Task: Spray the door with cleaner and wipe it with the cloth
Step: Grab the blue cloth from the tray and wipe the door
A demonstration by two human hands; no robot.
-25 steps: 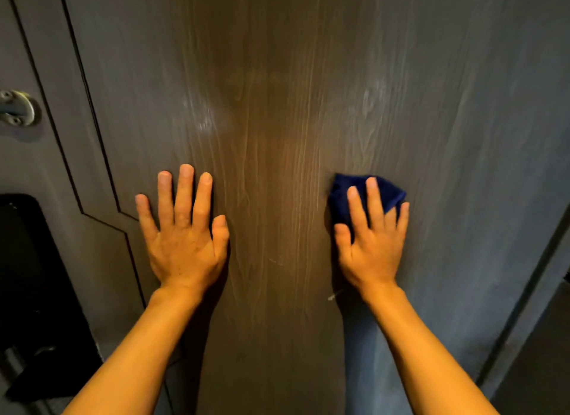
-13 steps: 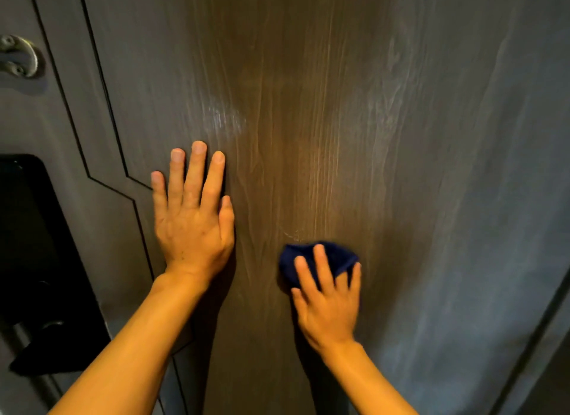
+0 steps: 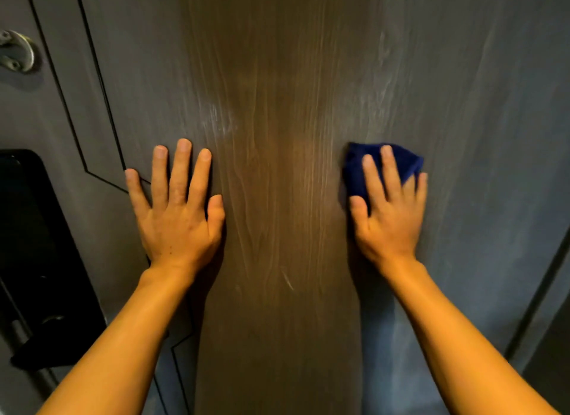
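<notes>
A dark wood-grain door (image 3: 283, 90) fills the view, with faint wet streaks down its middle. My right hand (image 3: 390, 214) presses a folded dark blue cloth (image 3: 354, 174) flat against the door right of centre; the cloth shows above and left of the fingers. My left hand (image 3: 177, 211) lies flat on the door to the left, fingers spread, holding nothing. No spray bottle is in view.
A black lock panel with a handle (image 3: 34, 260) sits at the left edge of the door. A metal latch plate (image 3: 17, 52) is at the upper left. Thin grooved lines (image 3: 95, 84) run down the left panel. The door frame (image 3: 536, 291) runs down the lower right.
My right hand has slid the cloth up and to the right from the lower centre of the door. My left hand has stayed flat in the same spot.
</notes>
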